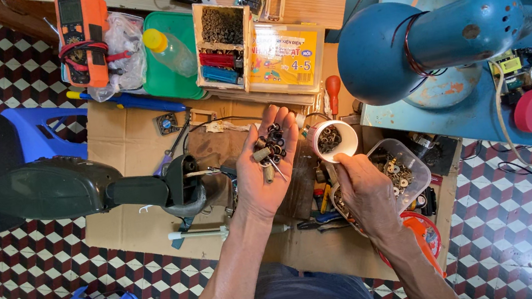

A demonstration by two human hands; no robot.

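Observation:
My left hand [265, 167] is held palm up over a sheet of cardboard [121, 141], and a small heap of dark washers, nuts and screws [271, 150] rests on its open palm and fingers. Just to its right, my right hand [361, 188] grips a small white cup [334, 140], tipped toward the left hand, with dark metal parts inside. Below the right hand sits a clear plastic container [400, 169] of mixed hardware.
A dark green fan body [66, 189] lies across the cardboard at left. Behind stand a box of small parts [221, 45], a green tray [168, 59] with a bottle, an orange multimeter [83, 33]. A blue lamp [430, 42] overhangs a blue table at right; blue stools at left.

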